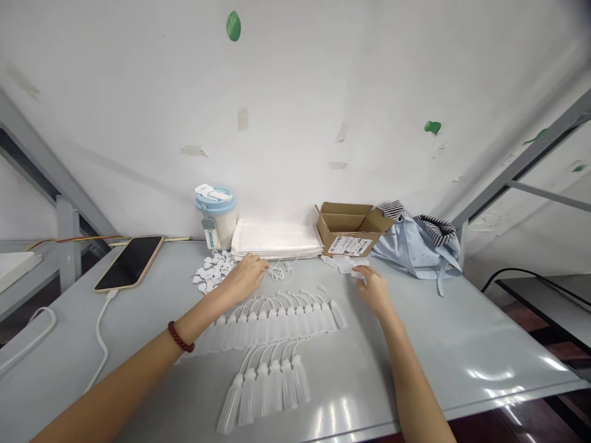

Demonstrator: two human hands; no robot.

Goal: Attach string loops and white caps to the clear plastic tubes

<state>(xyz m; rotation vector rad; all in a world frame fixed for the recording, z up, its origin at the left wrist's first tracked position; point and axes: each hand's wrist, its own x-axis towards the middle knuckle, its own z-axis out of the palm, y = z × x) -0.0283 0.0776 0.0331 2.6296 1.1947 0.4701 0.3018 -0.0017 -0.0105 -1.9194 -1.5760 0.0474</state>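
My left hand [247,275], with a dark red braided bracelet [180,337], is closed beside a small heap of thin white tubes [279,271]; what its fingertips hold, if anything, is hidden. At the right, the fingers of my right hand [376,292] close on a small translucent plastic bottle [357,274] among several lying before the cardboard box. Between my arms lies a row of translucent bottles with thin tubes on their tops [277,325]. A shorter row of the same bottles [263,387] lies nearer me. White cap-like pieces [213,271] are piled left of my left hand.
Along the wall stand a cup with a blue lid [218,215], a stack of white packets [279,239], an open cardboard box [351,229] and a light blue cloth bag [415,243]. A phone [132,261] with a white cable lies at the left. Metal frame posts flank the grey table [443,344].
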